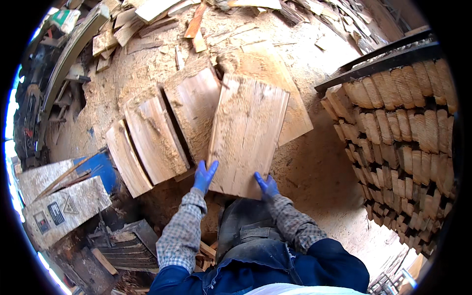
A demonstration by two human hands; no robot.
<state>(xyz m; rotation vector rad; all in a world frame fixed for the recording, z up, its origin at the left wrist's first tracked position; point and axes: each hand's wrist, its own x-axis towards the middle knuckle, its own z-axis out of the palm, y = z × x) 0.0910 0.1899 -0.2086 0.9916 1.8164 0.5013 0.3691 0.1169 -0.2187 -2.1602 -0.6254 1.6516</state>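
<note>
A thick, wide wooden board lies tilted in front of me, with sawdust on its upper face. My left hand, in a blue glove, grips its near left corner. At the near right corner my right hand, gloved the same way, holds the edge with the thumb on top; the other fingers are partly hidden beneath. Under the board's far right side shows a wider, paler slab. To its left lie several more sawn slabs side by side, among them a broad plank and a narrow one with a rough edge.
On the right, a tall stack of sawn wood pieces stands by a dark metal frame. A dusty machine housing with a switch is at the left. Offcuts and sawdust cover the far floor. A ridged dark block sits lower left.
</note>
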